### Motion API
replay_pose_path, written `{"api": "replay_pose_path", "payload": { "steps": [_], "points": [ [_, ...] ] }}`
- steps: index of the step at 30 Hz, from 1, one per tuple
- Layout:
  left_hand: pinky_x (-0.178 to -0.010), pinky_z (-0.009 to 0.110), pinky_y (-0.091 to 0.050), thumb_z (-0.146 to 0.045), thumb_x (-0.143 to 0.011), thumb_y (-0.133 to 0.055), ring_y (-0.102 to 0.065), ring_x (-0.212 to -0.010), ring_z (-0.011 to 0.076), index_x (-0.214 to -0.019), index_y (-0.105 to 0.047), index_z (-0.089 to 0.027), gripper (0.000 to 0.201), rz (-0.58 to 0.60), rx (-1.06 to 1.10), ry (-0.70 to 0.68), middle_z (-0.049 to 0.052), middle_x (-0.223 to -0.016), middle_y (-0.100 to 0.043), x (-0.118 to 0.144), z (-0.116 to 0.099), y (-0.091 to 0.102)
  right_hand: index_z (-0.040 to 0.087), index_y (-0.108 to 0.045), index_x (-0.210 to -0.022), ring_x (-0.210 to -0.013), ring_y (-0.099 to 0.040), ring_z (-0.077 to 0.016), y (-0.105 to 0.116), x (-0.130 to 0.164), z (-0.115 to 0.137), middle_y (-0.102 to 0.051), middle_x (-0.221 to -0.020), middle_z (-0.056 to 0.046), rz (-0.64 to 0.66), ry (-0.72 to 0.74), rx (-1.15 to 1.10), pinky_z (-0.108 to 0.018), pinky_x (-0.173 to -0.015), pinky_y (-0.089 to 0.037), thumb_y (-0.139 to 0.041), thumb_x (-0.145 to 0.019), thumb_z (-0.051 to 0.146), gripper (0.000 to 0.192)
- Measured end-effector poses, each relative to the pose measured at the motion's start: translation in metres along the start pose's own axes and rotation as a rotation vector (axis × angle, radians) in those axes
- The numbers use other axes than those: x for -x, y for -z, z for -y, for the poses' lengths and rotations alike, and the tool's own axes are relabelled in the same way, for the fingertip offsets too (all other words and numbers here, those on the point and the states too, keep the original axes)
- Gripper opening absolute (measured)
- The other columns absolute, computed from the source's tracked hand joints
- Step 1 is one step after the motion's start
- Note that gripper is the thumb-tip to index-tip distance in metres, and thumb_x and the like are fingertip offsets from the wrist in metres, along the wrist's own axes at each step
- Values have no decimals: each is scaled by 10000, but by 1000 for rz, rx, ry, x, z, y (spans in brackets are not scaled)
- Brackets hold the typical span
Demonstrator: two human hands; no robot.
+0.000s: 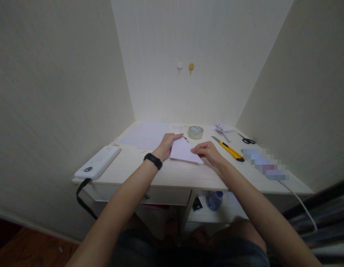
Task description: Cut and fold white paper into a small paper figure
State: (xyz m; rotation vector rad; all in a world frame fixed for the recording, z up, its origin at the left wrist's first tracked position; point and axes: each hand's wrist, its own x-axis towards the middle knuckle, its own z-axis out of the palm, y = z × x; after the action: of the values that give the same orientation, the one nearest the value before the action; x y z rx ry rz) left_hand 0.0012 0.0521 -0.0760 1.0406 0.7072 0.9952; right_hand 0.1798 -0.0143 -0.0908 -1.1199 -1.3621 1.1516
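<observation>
While both hands pinch it, folded paper (184,151) lies on desk (172,174).

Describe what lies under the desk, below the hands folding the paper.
Under the desk a plastic bottle with a blue cap lies on a lower shelf beside a small dark item. The desktop and the person's legs cover the rest.

White folded paper (184,151), mid-desk

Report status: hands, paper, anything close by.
Left hand and right hand both pinching the folded paper on the desk. Tape roll just behind; knife right of it, apart.
</observation>
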Motion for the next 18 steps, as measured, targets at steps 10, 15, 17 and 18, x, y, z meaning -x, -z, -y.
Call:
{"api": "replay_pose_path", "payload": {
  "steps": [10,15,17,18],
  "points": [
    [-636,285,-519,-253,-702,-805,-659,-612,160,-726,-705,-75,205,-102,85,-161,104,-737,-726,-13,4,10,136,-766,-634,-597,-700,-233,50,32,0,-736,-634,-120,-19,-68,33,-372,-673,-568,-839,-519,367,269],
    [-624,273,-504,-377,-675,-851,-656,-645,160,-794,-725,-65,357,-58,6,-183,117,-785,-730,-13,16,2,170,-773,-836,-805,-709,-234,58,21,5,-769,-838,-106,-193,138,172,-351,-743,-545,-825,-606,479,389],
    [-598,259,-487,-415,-679,-847,-641,-632,148,-810,-731,-69,388,-3,-11,-184,111,-781,-729,-10,23,-4,162,-765,-992,-815,-689,-224,48,12,6,-764,-893,-107,-129,146,271,-325,-702,-518,-793,-657,500,476],
    [-594,253,-481,-430,-685,-841,-635,-630,143,-816,-733,-73,395,28,-7,-185,108,-780,-728,-8,25,-7,145,-770,-962,-767,-670,-212,43,8,6,-758,-867,-106,-107,145,319,-312,-662,-497,-783,-662,507,470]
  ]
}}
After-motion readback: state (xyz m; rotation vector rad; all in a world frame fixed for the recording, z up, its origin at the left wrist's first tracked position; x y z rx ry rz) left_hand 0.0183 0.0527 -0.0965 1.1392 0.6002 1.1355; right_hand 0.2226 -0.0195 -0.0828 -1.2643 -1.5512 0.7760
